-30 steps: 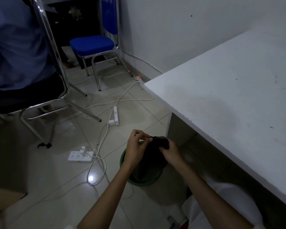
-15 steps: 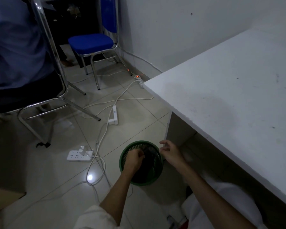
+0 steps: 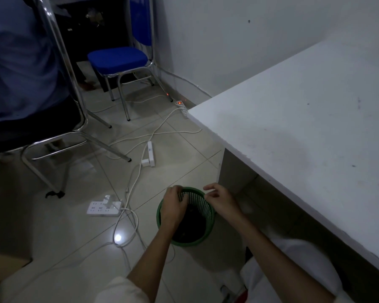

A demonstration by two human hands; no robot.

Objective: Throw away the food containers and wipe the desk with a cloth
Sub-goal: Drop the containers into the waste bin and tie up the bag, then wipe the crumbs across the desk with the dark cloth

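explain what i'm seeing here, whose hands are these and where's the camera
No machine here: these are a person's two bare hands, filmed by one wide camera worn on the head, looking down. The left hand has its fingers at the rim of a green mesh wastebasket on the floor; whether it grips is unclear. The right hand hangs over its rim, loosely curled, holding nothing. The white desk on the right shows small specks. A power strip lies on the tiles.

Reaching forward and down with both forearms bare. Holding left hand (image 3: 173,207) palm down, fingers bent downward, grip hard to tell. Holding right hand (image 3: 222,201) just beside it, fingers loosely curled, thumb and forefinger apart, pinching nothing.
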